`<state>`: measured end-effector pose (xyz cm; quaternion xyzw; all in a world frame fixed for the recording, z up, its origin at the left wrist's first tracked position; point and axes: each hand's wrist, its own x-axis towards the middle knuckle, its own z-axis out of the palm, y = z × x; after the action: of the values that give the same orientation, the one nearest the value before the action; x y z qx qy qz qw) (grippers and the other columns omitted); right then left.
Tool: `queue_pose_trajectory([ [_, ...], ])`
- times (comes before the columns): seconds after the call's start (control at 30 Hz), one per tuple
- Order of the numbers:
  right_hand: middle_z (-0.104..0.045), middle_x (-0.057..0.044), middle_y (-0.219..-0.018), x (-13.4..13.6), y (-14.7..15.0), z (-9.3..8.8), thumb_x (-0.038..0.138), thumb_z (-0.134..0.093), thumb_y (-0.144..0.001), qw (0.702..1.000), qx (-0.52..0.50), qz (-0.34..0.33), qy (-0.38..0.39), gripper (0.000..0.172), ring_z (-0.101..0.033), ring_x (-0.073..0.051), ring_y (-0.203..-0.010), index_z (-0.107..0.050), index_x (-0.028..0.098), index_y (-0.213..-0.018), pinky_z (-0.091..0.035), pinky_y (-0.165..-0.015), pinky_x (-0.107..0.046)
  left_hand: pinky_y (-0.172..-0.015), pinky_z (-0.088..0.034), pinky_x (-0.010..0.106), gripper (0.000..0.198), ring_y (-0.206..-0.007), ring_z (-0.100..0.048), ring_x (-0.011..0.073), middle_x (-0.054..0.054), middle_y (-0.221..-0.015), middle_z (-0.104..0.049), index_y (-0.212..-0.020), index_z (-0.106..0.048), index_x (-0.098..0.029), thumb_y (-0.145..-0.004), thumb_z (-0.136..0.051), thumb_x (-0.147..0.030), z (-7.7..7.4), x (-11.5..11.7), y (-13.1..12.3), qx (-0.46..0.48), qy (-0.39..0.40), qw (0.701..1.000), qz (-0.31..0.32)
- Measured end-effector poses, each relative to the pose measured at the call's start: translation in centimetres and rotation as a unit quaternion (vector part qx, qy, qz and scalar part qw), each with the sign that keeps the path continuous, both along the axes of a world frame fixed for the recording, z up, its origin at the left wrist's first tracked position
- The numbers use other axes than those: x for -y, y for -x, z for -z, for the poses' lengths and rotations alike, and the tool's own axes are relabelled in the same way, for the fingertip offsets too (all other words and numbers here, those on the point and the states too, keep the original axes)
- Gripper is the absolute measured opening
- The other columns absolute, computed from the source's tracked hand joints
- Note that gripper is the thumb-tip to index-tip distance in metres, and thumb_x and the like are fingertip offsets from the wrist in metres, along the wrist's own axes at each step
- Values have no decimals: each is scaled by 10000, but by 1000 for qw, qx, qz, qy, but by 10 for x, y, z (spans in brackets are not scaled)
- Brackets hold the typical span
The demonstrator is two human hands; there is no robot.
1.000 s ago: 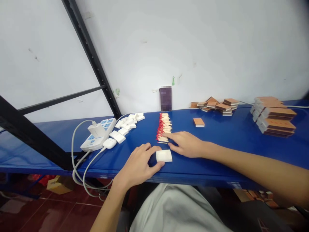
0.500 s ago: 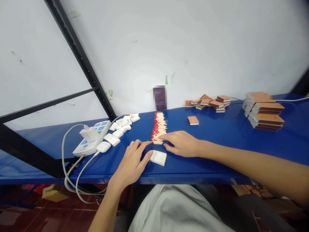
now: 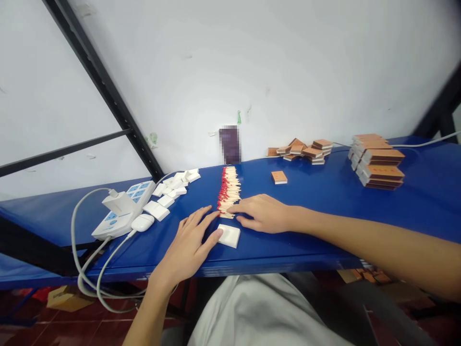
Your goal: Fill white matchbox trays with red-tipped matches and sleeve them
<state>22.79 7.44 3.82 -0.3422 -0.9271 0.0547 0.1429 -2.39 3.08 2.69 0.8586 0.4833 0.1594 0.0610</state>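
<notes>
A row of red-tipped matches [image 3: 228, 191] lies on the blue table [image 3: 324, 211]. My right hand [image 3: 262, 212] rests palm down with its fingertips at the near end of the matches, fingers loosely curled; whether it pinches any match is hidden. My left hand [image 3: 189, 245] lies flat with fingers stretched out, its thumb touching a small white tray [image 3: 229, 236] near the table's front edge.
Several white trays [image 3: 172, 189] lie by a white power strip [image 3: 124, 215] with a charger and cables at left. One orange matchbox cover [image 3: 279, 177] lies alone; more are piled behind [image 3: 304, 150] and stacked at right [image 3: 378, 161]. A black shelf frame [image 3: 104, 91] slants across the left.
My left hand has let its fingers stretch out flat beside the white tray, which has turned slightly. The view has shifted right; my right hand stays at the matches.
</notes>
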Motion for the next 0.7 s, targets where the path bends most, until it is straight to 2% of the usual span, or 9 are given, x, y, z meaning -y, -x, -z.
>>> queue_pose_trajectory([
  [0.17,-728,-68,-1052,0,-2,1,279,-455,-954,1000,1,-12,-4,381,-669,-213,-870,-616,239,-1298,-438,-718,-298,-1136,-331,465,423,-1355,-440,249,49,-1435,-536,-1411,-496,-293,-1029,-395,-445,-1,2,-1,21,-12,1000,13],
  [0.3,-725,-59,-1081,0,-2,2,278,-455,-955,1000,-7,-20,0,384,-668,-209,-898,-604,253,-1308,-431,-730,-294,-1131,-344,463,424,-1349,-451,257,51,-1417,-556,-1402,-506,-288,-1020,-419,-449,0,1,-1,28,-17,999,16],
  [0.4,-726,-65,-1089,0,-1,1,285,-453,-956,1000,-10,6,-2,382,-668,-214,-898,-578,241,-1314,-413,-715,-291,-1136,-347,445,427,-1350,-453,250,45,-1421,-553,-1401,-505,-287,-1017,-424,-456,1,1,0,33,-15,999,18],
  [0.53,-728,-50,-904,1,0,-2,295,-471,-943,998,-2,68,2,236,-640,-196,-747,-609,205,-1112,-350,-633,-279,-1141,-345,432,425,-1361,-443,248,33,-1424,-554,-1394,-510,-290,-1017,-420,-464,0,1,0,34,-7,999,8],
  [0.63,-710,-35,-852,1,0,-2,259,-493,-920,996,-9,85,6,129,-610,-175,-712,-611,208,-923,-337,-638,-272,-1142,-339,431,416,-1370,-430,244,21,-1432,-545,-1389,-511,-299,-1019,-413,-465,0,3,-1,33,0,999,10],
  [0.7,-702,-30,-828,0,-1,-1,242,-495,-913,996,-15,89,6,130,-601,-169,-705,-607,208,-856,-339,-644,-270,-1140,-340,427,410,-1364,-433,239,21,-1427,-546,-1381,-516,-300,-1021,-412,-465,-1,3,-1,35,-1,999,9],
])
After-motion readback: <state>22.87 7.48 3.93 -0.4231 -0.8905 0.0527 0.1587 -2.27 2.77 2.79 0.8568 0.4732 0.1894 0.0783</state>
